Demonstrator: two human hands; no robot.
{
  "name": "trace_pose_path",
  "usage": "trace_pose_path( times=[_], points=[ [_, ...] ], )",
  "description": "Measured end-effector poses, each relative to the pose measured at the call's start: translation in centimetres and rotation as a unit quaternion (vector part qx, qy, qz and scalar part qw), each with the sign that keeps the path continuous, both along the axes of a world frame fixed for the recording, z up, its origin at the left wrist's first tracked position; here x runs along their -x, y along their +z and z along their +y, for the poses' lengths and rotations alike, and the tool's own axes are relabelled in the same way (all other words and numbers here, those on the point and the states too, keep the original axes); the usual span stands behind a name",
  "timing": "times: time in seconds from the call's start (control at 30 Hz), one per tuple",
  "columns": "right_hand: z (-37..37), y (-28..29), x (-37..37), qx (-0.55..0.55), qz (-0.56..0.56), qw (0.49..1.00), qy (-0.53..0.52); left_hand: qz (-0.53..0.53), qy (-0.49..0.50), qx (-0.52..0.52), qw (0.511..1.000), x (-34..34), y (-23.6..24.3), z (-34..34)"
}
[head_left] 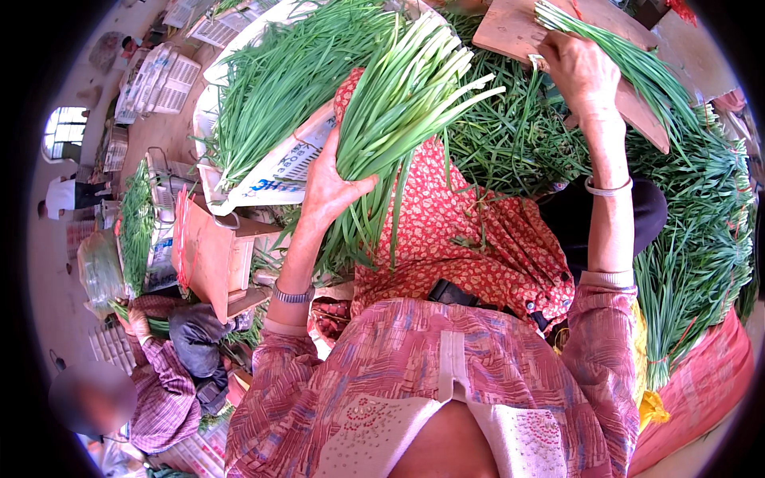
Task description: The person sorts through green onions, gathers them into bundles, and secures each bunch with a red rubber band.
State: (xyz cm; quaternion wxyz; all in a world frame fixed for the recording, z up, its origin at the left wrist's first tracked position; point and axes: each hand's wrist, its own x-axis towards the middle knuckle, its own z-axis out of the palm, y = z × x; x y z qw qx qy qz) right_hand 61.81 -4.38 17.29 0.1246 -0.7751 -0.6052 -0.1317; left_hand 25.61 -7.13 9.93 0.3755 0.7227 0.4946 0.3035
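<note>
My left hand grips a large bunch of long green leafy stalks with pale ends, held upright over a red floral cloth on my lap. My right hand is at the upper right with its fingers curled over the wooden board, just left of another bundle of stalks lying there. What its fingertips hold, if anything, is hidden. A pile of green stalks lies on a white printed wrapper at the upper left, and loose trimmed leaves spread below the board.
Tied bundles are stacked at my right above a red sack. A wooden box is at my left. A co-worker in a checked shirt sits at lower left, and another person is farther off.
</note>
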Motion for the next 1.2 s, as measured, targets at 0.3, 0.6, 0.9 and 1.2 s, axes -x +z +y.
trace_pose_path(
  times=[0.3,0.6,0.9,1.2],
  points=[
    [-0.5,-2.1,8.4,-0.142,0.059,0.931,0.332,0.007,-0.002,-0.014,1.000,-0.2,-0.1,-0.1],
    [-1.3,-3.8,9.8,-0.087,0.168,0.943,0.272,0.013,0.024,-0.017,0.999,-0.4,-0.1,-0.4],
    [-1.7,-5.1,10.8,-0.032,0.300,0.927,0.223,0.039,0.027,-0.061,0.997,-0.8,0.2,-1.1],
    [-0.8,-5.2,9.3,-0.163,0.127,0.945,0.252,0.028,-0.002,0.012,1.000,-0.8,1.1,-1.0]
  ],
)
